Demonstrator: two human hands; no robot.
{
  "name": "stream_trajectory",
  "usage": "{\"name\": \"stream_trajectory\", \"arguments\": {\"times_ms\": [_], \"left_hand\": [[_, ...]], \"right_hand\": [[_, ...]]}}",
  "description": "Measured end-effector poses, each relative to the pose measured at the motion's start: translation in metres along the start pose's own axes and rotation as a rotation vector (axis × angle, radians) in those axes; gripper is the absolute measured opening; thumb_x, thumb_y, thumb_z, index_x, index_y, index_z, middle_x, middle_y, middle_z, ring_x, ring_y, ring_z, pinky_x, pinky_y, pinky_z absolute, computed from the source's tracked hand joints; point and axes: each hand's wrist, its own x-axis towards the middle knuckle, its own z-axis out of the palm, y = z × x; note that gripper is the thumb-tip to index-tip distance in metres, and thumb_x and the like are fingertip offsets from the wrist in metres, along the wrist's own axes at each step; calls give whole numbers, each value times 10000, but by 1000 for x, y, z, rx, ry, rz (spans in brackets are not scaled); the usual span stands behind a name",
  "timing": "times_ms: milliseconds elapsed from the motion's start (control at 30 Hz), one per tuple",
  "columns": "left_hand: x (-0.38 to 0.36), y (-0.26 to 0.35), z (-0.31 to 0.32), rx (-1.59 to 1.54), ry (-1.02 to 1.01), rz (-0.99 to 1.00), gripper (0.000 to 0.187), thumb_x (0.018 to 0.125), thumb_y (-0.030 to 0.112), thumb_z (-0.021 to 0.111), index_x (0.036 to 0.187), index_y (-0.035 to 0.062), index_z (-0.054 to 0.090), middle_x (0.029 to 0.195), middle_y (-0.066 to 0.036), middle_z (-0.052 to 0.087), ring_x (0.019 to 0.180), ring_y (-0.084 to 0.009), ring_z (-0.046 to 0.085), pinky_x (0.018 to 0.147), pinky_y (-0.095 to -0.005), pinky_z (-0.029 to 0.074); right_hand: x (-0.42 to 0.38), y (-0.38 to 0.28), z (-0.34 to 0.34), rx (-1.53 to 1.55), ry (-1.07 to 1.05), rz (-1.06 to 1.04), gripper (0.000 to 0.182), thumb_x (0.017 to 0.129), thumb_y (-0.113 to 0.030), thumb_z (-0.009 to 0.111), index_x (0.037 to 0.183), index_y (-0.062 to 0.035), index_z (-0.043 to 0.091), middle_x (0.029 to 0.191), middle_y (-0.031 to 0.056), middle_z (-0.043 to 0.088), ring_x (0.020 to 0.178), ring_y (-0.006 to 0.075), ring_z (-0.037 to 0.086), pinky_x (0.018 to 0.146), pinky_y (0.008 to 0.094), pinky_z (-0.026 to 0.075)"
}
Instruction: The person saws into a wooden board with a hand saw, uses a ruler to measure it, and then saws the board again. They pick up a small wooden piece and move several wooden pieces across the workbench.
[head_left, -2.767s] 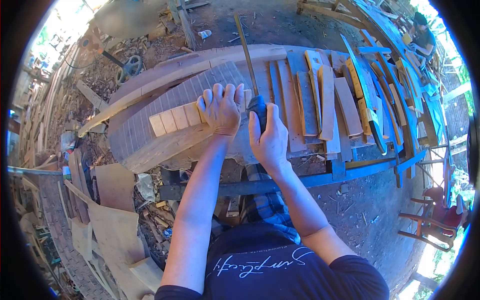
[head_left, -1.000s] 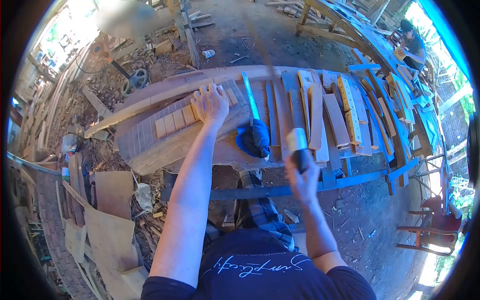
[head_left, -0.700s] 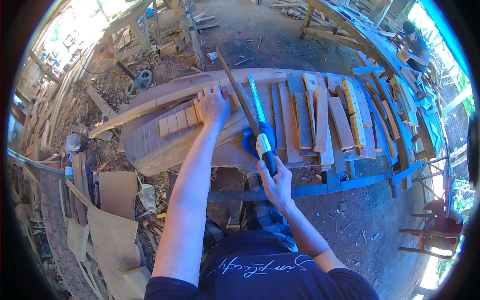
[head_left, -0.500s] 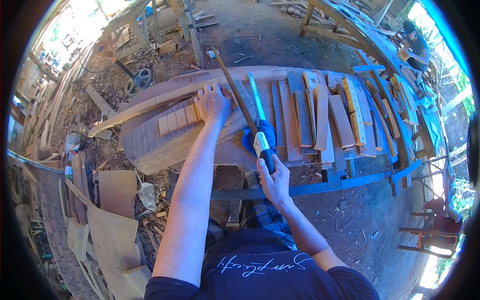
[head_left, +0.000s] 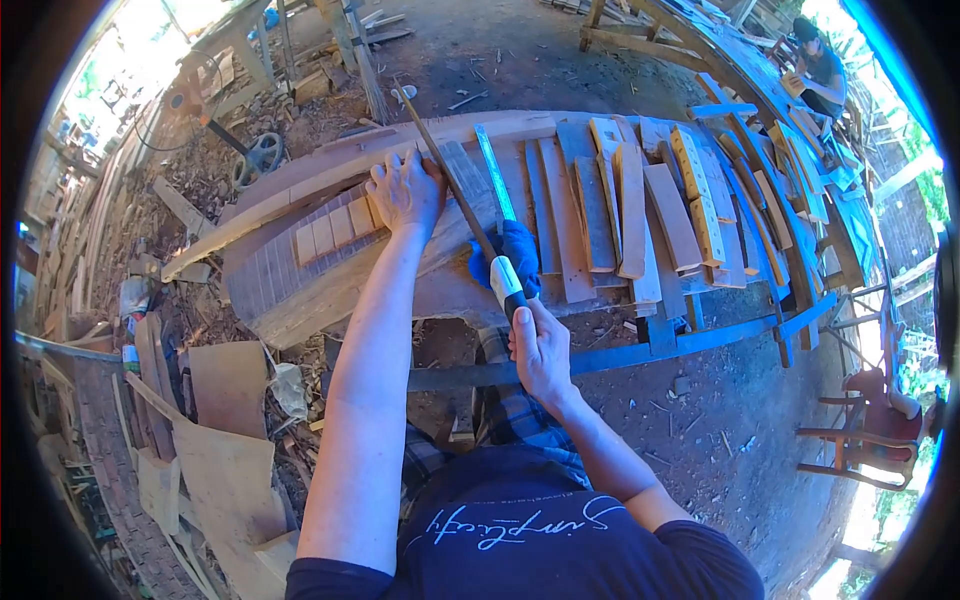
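Note:
My right hand (head_left: 543, 355) is wrapped round the white-and-black handle of a long, narrow, brown-bladed tool (head_left: 450, 185). Its blade points forward and slightly left, passing close to my left hand; whether the edge touches wood cannot be made out. My left hand (head_left: 408, 195) presses down with bent fingers on a wooden piece at the right end of a row of small pale wood blocks (head_left: 333, 228). Its fingertips are partly hidden. Right of the blade lie a shiny metal ruler (head_left: 495, 172) and a bunched blue cloth (head_left: 519, 250).
Several wooden slats (head_left: 632, 210) lie side by side on the bench's right half. A long curved board (head_left: 255, 218) runs along its far left. Scrap sheets (head_left: 235, 440) lie at lower left, a wooden chair (head_left: 865, 430) stands at right, and another person (head_left: 822, 75) sits at far right.
The view has shifted, so the bench appears slightly higher and farther left. My right hand and the tool have moved a little; my left hand stays on the wood.

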Motion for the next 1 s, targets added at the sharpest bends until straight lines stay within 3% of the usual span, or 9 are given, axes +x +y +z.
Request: {"name": "stream_trajectory", "arguments": {"times_ms": [333, 433, 533, 667, 733, 767, 800, 900, 1000], "left_hand": [[3, 2, -2, -10, -38, -8, 249, 887, 274, 532, 975, 89, 674, 1005, -119, 618, 1008, -320, 546, 857, -465, 393], [4, 2, 4, 24, 5, -83, 232, 884, 266, 537, 969, 88, 659, 1037, -124, 609, 1013, -322, 544, 858, -475, 394], [0, -3, 3, 17, -34, -29, 230, 884, 260, 538, 989, 90, 650, 1056, -127, 597, 1024, -328, 537, 868, -484, 392], [1, 0, 1, -14, -36, -8, 231, 884, 258, 542, 996, 87, 649, 1042, -128, 592, 1030, -335, 536, 885, -492, 391], [3, -2, 4, 13, 7, -30, 231, 883, 260, 547, 995, 87, 651, 1037, -126, 592, 1028, -334, 537, 889, -491, 392], [2, -1, 8, 22, 8, -48, 232, 886, 266, 548, 991, 89, 655, 1039, -127, 592, 1026, -336, 538, 888, -490, 395], [4, 0, 9, 30, 9, -69, 233, 889, 272, 550, 987, 91, 659, 1040, -127, 592, 1024, -337, 539, 887, -489, 398], [3, -2, 7, 11, -6, -53, 251, 920, 324, 523, 963, 107, 642, 1038, -132, 596, 1035, -344, 539, 865, -490, 413], [4, -1, 2, -25, -54, -77, 273, 921, 328, 527, 994, 105, 668, 1038, -128, 590, 1018, -332, 532, 882, -482, 387]], "right_hand": [[47, -28, 22, -61, 11, -83, 392, 1001, -319, 497, 820, 27, 525, 668, 195, 493, 587, 304, 463, 584, 408, 393], [2, -14, 6, -30, 6, -36, 357, 1001, -289, 494, 834, 22, 541, 675, 185, 509, 593, 298, 484, 589, 399, 406], [-6, -12, -1, -33, -12, -4, 311, 993, -255, 500, 846, 15, 550, 691, 186, 525, 618, 325, 518, 600, 397, 419], [47, -17, 22, -132, 54, -190, 342, 987, -287, 518, 829, 15, 542, 697, 186, 527, 614, 341, 500, 597, 397, 414], [55, -20, 26, -101, 55, -103, 372, 983, -312, 526, 809, 17, 534, 673, 187, 513, 598, 335, 490, 591, 405, 410], [50, -21, 23, -54, 80, -11, 404, 988, -340, 522, 785, 9, 526, 623, 146, 496, 573, 257, 488, 569, 387, 405], [43, -19, 15, -55, 74, -20, 404, 988, -340, 522, 785, 9, 526, 623, 146, 496, 573, 257, 488, 569, 387, 405], [19, -7, -7, -1, 14, 47, 414, 1005, -360, 491, 779, -16, 535, 607, 57, 479, 601, 127, 477, 551, 331, 399], [16, -3, -7, 4, 37, 5, 410, 1002, -361, 496, 786, -16, 537, 622, 77, 489, 595, 148, 478, 557, 339, 403]]}}
